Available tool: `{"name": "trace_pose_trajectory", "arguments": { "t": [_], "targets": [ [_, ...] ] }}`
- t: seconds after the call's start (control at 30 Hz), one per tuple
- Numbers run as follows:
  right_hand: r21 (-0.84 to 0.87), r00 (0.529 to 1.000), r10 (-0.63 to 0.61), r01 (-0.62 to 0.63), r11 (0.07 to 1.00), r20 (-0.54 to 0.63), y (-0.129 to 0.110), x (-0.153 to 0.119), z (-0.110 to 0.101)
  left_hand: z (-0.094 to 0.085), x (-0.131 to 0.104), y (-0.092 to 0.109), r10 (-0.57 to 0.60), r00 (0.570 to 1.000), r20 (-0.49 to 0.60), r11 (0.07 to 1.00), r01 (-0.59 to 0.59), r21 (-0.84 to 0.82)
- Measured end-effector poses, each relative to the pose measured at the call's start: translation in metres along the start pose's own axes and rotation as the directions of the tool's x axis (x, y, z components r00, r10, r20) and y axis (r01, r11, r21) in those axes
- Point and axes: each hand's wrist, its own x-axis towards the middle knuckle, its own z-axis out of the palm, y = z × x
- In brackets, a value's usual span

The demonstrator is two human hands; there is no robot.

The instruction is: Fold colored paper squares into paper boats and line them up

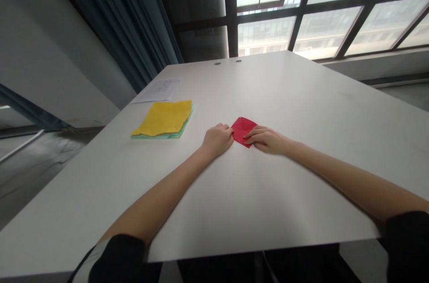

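A small folded piece of red paper [241, 127] lies on the white table between my two hands, with crease lines across its face. My left hand [218, 139] is closed at the paper's left corner, fingers curled and pinching its edge. From the right, my right hand [266, 139] rests over the paper's right side, its fingers lying on top and pressing it down. The paper's right edge is partly hidden under those fingers. My right thumb is hard to make out.
A stack of yellow and light green paper sheets [164, 118] lies left of my hands. Behind it is a printed white sheet [159, 90] near the table's left edge. The white table [234, 202] has two round grommets [217, 64] at its far edge, by the windows and a blue curtain [120, 15].
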Motion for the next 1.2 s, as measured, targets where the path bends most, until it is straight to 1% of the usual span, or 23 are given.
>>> {"name": "trace_pose_trajectory", "arguments": {
  "t": [0.1,0.2,0.37,0.53,0.63,0.7,0.8,0.87,0.93,0.97,1.0,1.07,1.1,1.13,1.2],
  "targets": [
    [0.000,1.000,0.002,-0.002,1.000,0.005,0.001,0.000,0.001,0.000,-0.001,-0.001,-0.125,0.990,-0.061,0.991,0.127,0.046],
    [-0.001,1.000,0.005,-0.005,1.000,-0.003,0.002,-0.001,0.002,0.002,0.000,-0.002,-0.190,0.978,-0.084,0.982,0.191,0.008],
    [-0.019,1.000,0.017,-0.016,1.000,0.012,-0.001,0.000,0.001,0.001,0.004,-0.001,-0.327,0.944,-0.030,0.932,0.317,-0.175],
    [-0.032,1.000,0.027,-0.027,0.999,0.015,-0.005,0.001,-0.002,-0.004,0.006,0.000,-0.389,0.921,0.029,0.859,0.374,-0.351],
    [-0.036,0.999,0.041,-0.041,0.999,0.008,-0.006,0.001,-0.002,-0.006,0.007,0.002,-0.422,0.902,0.089,0.763,0.406,-0.504],
    [-0.039,0.999,0.049,-0.049,0.998,0.008,-0.007,0.001,-0.002,-0.005,0.008,0.002,-0.424,0.899,0.108,0.685,0.396,-0.612],
    [-0.060,0.997,0.077,-0.077,0.995,-0.012,-0.007,0.002,-0.001,0.000,0.009,0.002,-0.432,0.896,0.100,0.564,0.355,-0.745],
    [-0.086,0.990,0.123,-0.129,0.988,-0.072,-0.007,0.003,-0.001,0.005,0.010,0.001,-0.455,0.886,0.092,0.477,0.329,-0.815],
    [-0.093,0.960,0.211,-0.231,0.969,-0.186,-0.006,0.004,0.000,0.007,0.010,0.002,-0.475,0.875,0.090,0.381,0.297,-0.875],
    [-0.078,0.928,0.269,-0.298,0.951,-0.258,-0.005,0.005,0.001,0.008,0.011,0.003,-0.485,0.870,0.093,0.333,0.281,-0.900],
    [-0.048,0.883,0.333,-0.368,0.928,-0.331,-0.004,0.006,0.002,0.007,0.011,0.004,-0.494,0.865,0.094,0.287,0.264,-0.921],
    [0.054,0.772,0.453,-0.482,0.874,-0.447,-0.003,0.008,0.005,0.005,0.012,0.006,-0.508,0.857,0.092,0.216,0.230,-0.949],
    [0.119,0.722,0.507,-0.517,0.847,-0.471,-0.002,0.008,0.006,0.003,0.013,0.008,-0.512,0.854,0.087,0.191,0.212,-0.959],
    [0.190,0.682,0.561,-0.543,0.818,-0.469,-0.001,0.009,0.007,0.002,0.013,0.009,-0.513,0.855,0.081,0.171,0.194,-0.966],
    [0.346,0.628,0.669,-0.572,0.744,-0.398,0.000,0.010,0.009,-0.001,0.014,0.011,-0.502,0.862,0.073,0.141,0.165,-0.976]
  ]
}}
